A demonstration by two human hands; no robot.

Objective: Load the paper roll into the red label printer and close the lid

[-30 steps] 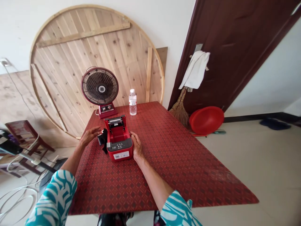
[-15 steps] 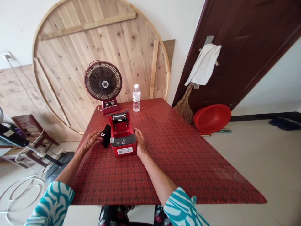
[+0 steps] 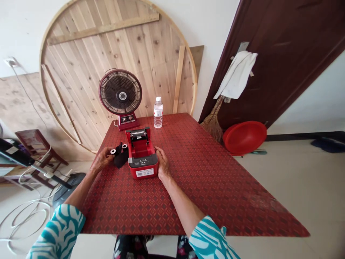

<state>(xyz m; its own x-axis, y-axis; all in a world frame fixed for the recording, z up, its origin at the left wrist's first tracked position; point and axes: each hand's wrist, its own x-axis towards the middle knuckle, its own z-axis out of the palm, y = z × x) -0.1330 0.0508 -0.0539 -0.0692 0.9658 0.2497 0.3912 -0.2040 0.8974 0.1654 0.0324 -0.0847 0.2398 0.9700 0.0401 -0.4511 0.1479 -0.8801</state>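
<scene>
Head view showed me at a table (image 3: 215, 194), its top red with a dark diamond pattern, narrowing towards the far end. Behind it a large round wooden panel (image 3: 118, 64) stood against the white wall (image 3: 212, 21), and to the right was a dark red door (image 3: 283, 46) above a pale floor (image 3: 296, 169). On the table, nearer to its left edge, was the red printer (image 3: 141, 158), with its lid raised at the back. Its front carried a white label (image 3: 145, 172) with rows of print and a small square code, too small for me to read; the writing on the clear bottle (image 3: 158, 115) I also could not read. My left hand (image 3: 102, 160) had its fingers closed on one white-ended roll of the black ribbon (image 3: 120, 160), which hung loosely between this hand and the printer. My right hand (image 3: 163, 165) was open, laid along the printer's right side. Beyond the printer stood the fan (image 3: 120, 94), with the bottle to its right. By the door were a white towel (image 3: 237, 75), a broom (image 3: 214, 122) and a red basin (image 3: 245, 136); on the left, a wooden chair (image 3: 40, 147) and loops of pale cable (image 3: 18, 216).
</scene>
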